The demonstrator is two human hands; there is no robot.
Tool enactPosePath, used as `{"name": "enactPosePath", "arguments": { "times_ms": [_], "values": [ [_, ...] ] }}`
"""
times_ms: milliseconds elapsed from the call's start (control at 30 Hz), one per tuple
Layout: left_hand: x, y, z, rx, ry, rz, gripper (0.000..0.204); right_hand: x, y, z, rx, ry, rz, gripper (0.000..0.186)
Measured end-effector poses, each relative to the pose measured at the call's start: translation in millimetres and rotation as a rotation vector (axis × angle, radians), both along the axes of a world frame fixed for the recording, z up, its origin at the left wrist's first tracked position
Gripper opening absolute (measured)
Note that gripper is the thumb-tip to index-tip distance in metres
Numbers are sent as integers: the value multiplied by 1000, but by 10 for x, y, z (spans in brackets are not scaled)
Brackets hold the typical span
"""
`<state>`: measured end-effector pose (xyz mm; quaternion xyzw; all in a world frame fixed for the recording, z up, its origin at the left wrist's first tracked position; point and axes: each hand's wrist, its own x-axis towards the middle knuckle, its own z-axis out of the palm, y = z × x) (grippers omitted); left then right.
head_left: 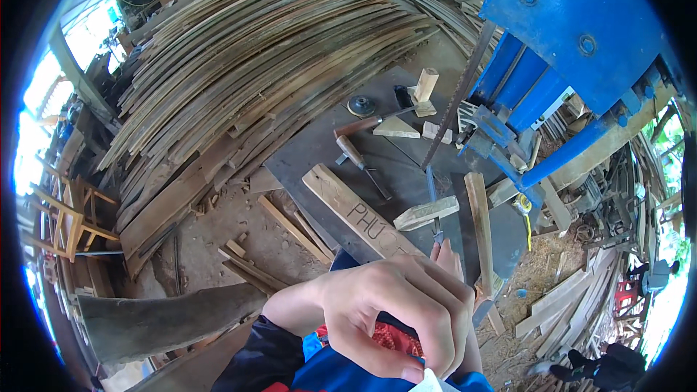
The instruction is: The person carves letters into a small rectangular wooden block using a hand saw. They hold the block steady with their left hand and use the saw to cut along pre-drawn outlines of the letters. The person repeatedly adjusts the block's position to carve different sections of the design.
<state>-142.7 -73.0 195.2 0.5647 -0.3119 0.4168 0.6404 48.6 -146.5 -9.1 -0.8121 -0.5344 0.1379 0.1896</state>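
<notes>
My left hand (396, 312) is large at the bottom centre, fingers curled, thumb and forefinger closed on a white, flat object (428, 385) cut off by the lower edge. My right hand (448, 261) is mostly hidden behind it; its fingertips are at the lower end of a slim metal tool (437, 232), and I cannot tell their grip. A short wood block (425, 212) lies across that tool. Just beyond is a long board (341, 203) with dark lettering, on a dark metal table (305, 167). A wooden-handled tool (352, 151) and a black disc (361, 106) lie farther back.
A blue machine (566, 7) with a vertical blade (465, 80) stands at right, a tape measure (524, 214) below it. Stacked boards (247, 43) fill the back left, near wooden chairs (72, 218). Offcuts (559, 305) lie on the floor; a person in dark clothes (602, 366) is lower right.
</notes>
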Motion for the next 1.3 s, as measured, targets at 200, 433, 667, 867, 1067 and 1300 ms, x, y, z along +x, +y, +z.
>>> {"name": "enactPosePath", "arguments": {
  "times_ms": [200, 433, 667, 867, 1067, 1300],
  "values": [
    [-21, 87, 75, 29, -16, 30, 15, 101, -66, -111, 48, 63, 68, 23],
    [-106, 170, 248, 100, -48, 80, 22, 24, 79, -240, -41, 26, 49, 23],
    [290, 541, -742, 456, 1001, 1144, 61, 44, 66, -190, -19, 16, 47, 23],
    [601, 578, -1479, 718, 1513, 1254, 58, 124, 86, -283, -36, 66, 18, 24],
    [774, 577, -1553, 769, 1521, 1266, 48, 96, 58, -212, -30, 70, 27, 25],
    [785, 640, -1706, 695, 1435, 1288, 48, -13, 112, -155, -116, 89, 15, 27]
  ]
}}
